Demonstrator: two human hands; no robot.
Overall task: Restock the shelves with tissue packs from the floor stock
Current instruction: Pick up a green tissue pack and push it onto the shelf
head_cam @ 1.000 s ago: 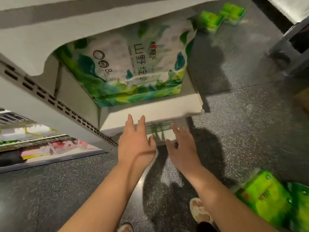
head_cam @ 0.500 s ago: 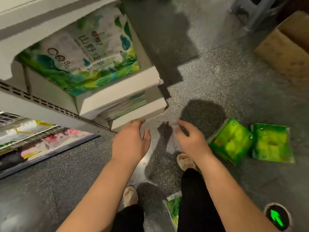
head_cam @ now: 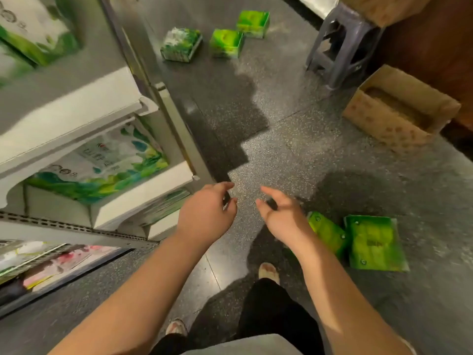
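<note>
Left hand [head_cam: 207, 213] and right hand [head_cam: 281, 216] hang over the floor [head_cam: 294, 149], fingers loosely curled, holding nothing. Two green tissue packs [head_cam: 373, 242] lie just beside the right hand; three more [head_cam: 226, 43] lie farther off. Shelf [head_cam: 143, 185] holds one pack [head_cam: 102, 165]. Cardboard box's [head_cam: 384, 124] contents unclear.

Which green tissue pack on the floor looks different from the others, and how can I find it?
Look at the far end of the dark floor, left of the grey plastic stool, where three packs sit in a row. Take the leftmost pack, nearest the shelf unit. It is white and dark green, while its two neighbours are bright lime green.
</note>
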